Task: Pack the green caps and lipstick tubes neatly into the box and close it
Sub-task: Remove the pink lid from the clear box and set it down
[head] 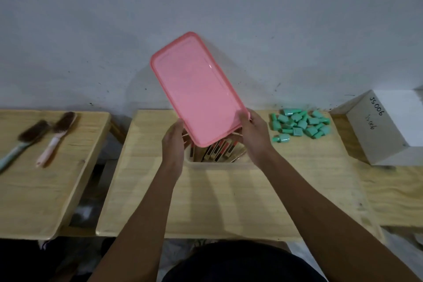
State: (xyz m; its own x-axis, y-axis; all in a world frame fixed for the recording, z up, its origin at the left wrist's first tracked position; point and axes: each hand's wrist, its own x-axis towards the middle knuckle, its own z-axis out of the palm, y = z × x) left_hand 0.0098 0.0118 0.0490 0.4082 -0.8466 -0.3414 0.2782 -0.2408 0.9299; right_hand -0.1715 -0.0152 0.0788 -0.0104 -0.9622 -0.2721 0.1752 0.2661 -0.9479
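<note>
A pink plastic lid (196,89) is tilted up above a clear box (219,164) on the middle wooden table. My left hand (174,142) grips the lid's near left corner and my right hand (254,135) grips its near right edge. Several lipstick tubes (219,149) in gold and red lie inside the box, partly hidden by the lid. A pile of several green caps (299,125) lies on the table to the right of the box.
Two brushes (56,137) lie on a separate wooden table (45,190) at the left. A white cardboard box (384,126) marked in pen stands at the far right. A grey wall rises just behind the tables.
</note>
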